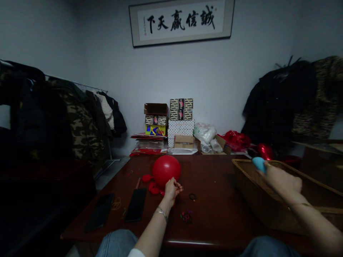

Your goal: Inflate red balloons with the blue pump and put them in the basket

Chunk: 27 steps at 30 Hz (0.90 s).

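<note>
A round, inflated red balloon point(166, 171) is above the dark wooden table, close to the fingers of my left hand point(172, 191). Those fingers are pinched together at the balloon's lower right side, where its neck seems to be, though the neck itself is hidden. Several limp red balloons point(154, 188) lie on the tabletop just left of the hand. Over the wicker basket point(252, 200) at the right, my right hand point(282, 182) is closed around a light-blue object with a rounded end point(258, 164). Motion blur hides what kind of object it is.
Two dark phones point(135, 205) point(99, 212) lie at the table's left, with tan rubber bands point(116, 203) between them. A black ring-shaped band point(192, 196) and small coloured bits point(187, 216) lie nearer me. Stacked boxes point(181, 132) stand at the far edge.
</note>
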Each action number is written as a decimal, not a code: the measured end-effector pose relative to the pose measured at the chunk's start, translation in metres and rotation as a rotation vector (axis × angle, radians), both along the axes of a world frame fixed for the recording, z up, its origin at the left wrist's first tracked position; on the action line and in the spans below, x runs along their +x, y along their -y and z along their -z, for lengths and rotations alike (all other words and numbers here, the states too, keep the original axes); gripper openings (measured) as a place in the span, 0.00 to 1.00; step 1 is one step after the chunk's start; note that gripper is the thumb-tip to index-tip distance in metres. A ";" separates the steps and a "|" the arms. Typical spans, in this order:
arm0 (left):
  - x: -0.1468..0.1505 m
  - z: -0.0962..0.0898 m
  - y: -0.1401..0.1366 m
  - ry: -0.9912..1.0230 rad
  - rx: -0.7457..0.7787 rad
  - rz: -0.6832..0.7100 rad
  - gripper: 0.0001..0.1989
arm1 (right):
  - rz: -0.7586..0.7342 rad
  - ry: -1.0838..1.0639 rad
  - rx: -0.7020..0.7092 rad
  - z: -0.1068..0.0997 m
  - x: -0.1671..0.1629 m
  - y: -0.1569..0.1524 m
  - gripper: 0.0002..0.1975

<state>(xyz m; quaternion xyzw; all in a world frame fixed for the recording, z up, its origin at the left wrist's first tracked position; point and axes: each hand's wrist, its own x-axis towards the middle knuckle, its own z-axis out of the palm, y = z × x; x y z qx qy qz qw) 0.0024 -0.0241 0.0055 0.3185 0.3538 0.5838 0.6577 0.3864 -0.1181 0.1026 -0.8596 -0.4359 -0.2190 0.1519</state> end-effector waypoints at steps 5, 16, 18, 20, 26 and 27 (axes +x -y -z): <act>0.006 0.000 0.003 -0.015 -0.006 0.023 0.12 | -0.180 -0.010 -0.124 0.035 -0.069 -0.010 0.26; -0.003 -0.005 0.007 -0.068 -0.008 0.016 0.13 | -0.246 -0.107 -0.311 0.134 -0.130 -0.028 0.23; -0.003 -0.004 0.007 -0.072 -0.001 0.024 0.13 | -0.242 -0.107 -0.321 0.141 -0.130 -0.029 0.24; -0.002 -0.003 0.007 -0.074 0.004 0.033 0.13 | -0.241 -0.100 -0.326 0.147 -0.131 -0.030 0.24; 0.001 -0.003 0.009 -0.076 0.003 0.051 0.13 | -0.241 -0.065 -0.330 0.158 -0.133 -0.029 0.23; 0.001 -0.003 0.009 -0.076 0.001 0.055 0.13 | -0.243 -0.058 -0.330 0.159 -0.133 -0.029 0.23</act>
